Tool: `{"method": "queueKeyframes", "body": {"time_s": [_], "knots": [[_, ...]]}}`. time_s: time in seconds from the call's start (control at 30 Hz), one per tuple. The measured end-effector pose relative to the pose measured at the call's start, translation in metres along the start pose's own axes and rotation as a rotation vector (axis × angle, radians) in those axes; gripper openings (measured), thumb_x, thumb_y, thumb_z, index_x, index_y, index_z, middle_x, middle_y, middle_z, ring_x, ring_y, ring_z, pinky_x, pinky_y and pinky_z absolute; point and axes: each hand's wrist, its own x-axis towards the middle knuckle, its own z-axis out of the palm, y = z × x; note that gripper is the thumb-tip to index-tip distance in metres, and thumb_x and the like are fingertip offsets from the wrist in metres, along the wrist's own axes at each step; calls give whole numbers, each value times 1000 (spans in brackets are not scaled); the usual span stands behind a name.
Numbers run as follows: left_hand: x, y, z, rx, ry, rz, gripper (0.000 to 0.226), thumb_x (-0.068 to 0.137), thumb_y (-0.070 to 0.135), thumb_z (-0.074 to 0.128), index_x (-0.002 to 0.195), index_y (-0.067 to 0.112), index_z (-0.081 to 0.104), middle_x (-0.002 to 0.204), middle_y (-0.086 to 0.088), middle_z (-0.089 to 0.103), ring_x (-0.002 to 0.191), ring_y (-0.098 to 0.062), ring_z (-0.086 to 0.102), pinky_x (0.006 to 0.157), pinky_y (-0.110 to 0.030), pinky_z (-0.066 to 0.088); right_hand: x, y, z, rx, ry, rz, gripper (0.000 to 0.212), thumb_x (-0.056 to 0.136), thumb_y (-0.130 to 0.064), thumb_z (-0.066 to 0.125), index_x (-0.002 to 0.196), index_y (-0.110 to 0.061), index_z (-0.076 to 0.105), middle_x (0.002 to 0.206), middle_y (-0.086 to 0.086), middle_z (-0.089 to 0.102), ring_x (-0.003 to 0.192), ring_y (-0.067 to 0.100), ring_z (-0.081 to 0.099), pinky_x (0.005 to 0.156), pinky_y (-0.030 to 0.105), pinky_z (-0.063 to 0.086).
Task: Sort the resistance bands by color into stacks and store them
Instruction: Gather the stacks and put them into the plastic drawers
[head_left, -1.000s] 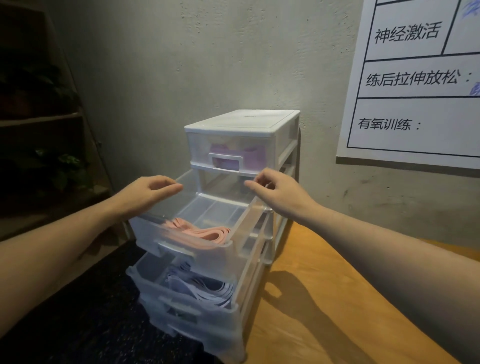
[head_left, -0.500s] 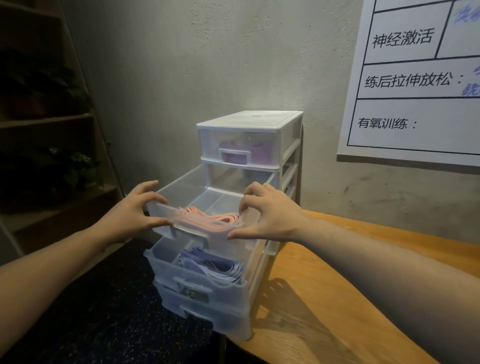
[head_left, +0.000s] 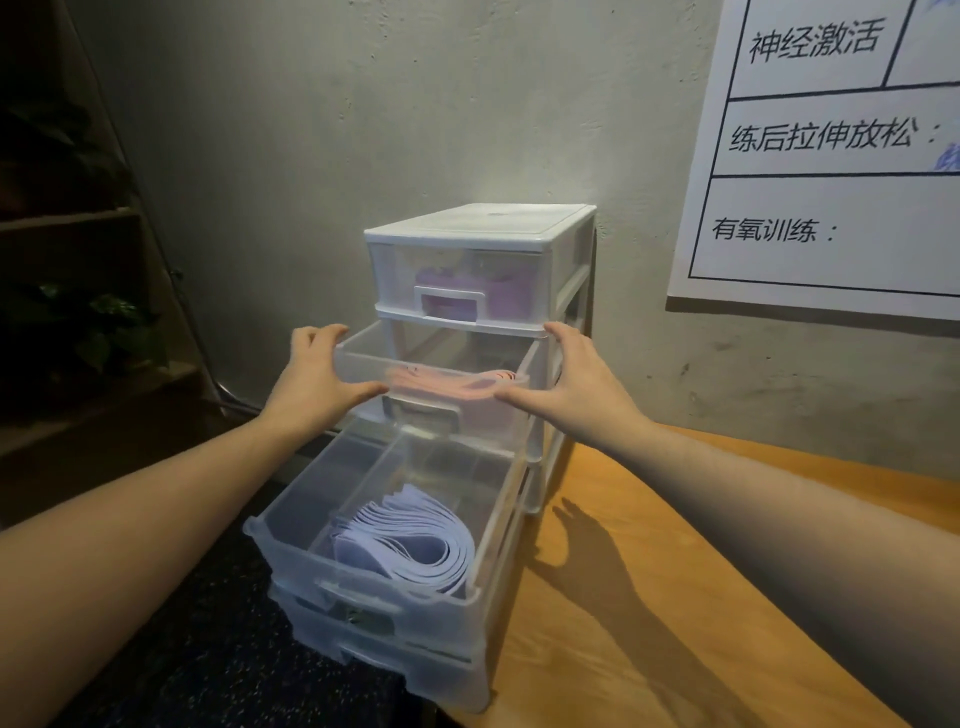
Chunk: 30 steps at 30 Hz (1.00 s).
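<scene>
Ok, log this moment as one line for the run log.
left hand + right hand: pressing second drawer front | pink bands inside | third drawer open, lavender bands | top drawer shut, purple bands

Pink bands (head_left: 452, 383) flat in second drawer (head_left: 358, 364), part open. Pale-blue bands (head_left: 415, 540) curled in third drawer (head_left: 280, 525), pulled out. Purple bands (head_left: 498, 296) in shut top drawer (head_left: 395, 270).
</scene>
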Motion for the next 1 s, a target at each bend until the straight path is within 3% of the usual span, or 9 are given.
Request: {"method": "queueKeyframes", "body": {"time_s": [0.17, 0.33, 0.43, 0.53, 0.63, 0.8, 0.93, 1.0], "knots": [[29, 10, 27, -120, 31, -132, 95, 83, 29, 82, 157, 14, 24, 153, -12, 22, 130, -33, 48, 113, -43, 38, 20, 12, 1, 184, -41, 103, 89, 87, -53, 73, 156, -23, 25, 156, -3, 40, 138, 17, 42, 93, 27, 37], [46, 8, 51, -254, -14, -141, 93, 87, 24, 79, 159, 14, 21, 158, -12, 33, 136, -28, 48, 110, -43, 43, 41, 27, 12, 214, -42, 187, 89, 90, -54, 68, 157, -21, 21, 154, 4, 44, 137, 24, 47, 93, 27, 41], [51, 6, 60, -291, -53, -135, 89, 89, 26, 76, 159, 19, 21, 160, -6, 33, 138, -25, 46, 107, -40, 44, 47, 34, 14, 172, 1, 181, 75, 93, -49, 67, 151, -21, 27, 142, 3, 53, 124, 23, 55, 87, 30, 44], [53, 7, 64, -308, -99, -134, 90, 92, 26, 73, 161, 21, 16, 163, -1, 30, 142, -24, 43, 103, -32, 41, 49, 37, 17, 126, 35, 167, 64, 96, -42, 64, 147, -22, 31, 137, 3, 57, 117, 24, 60, 92, 38, 52], [52, 11, 62, -243, -137, -153, 83, 96, 27, 67, 161, 19, 17, 164, -2, 28, 144, -24, 40, 107, -31, 36, 50, 39, 18, 110, 41, 164, 56, 98, -40, 63, 144, -20, 36, 135, 1, 58, 116, 22, 60, 93, 38, 51], [39, 13, 43, -153, -253, -82, 62, 99, 29, 63, 154, 20, 38, 156, -2, 42, 137, -23, 47, 104, -32, 39, 42, 37, 17, 103, 50, 165, 59, 98, -41, 61, 145, -21, 33, 143, 4, 48, 115, 22, 58, 93, 39, 51], [17, 0, 21, -137, -348, -5, 31, 96, 37, 65, 126, 29, 65, 125, 8, 66, 111, -7, 61, 102, -36, 51, 23, 34, 18, -2, 33, 78, 31, 97, -42, 58, 120, -25, 46, 119, -1, 48, 92, 15, 56, 79, 34, 47], [3, -12, 10, -141, -359, -6, 30, 90, 47, 67, 115, 29, 71, 113, 12, 71, 104, -3, 64, 101, -37, 52, 10, 28, 18, -3, -14, -4, 21, 97, -43, 57, 111, -29, 50, 108, -5, 51, 87, 9, 54, 76, 30, 45]]}}
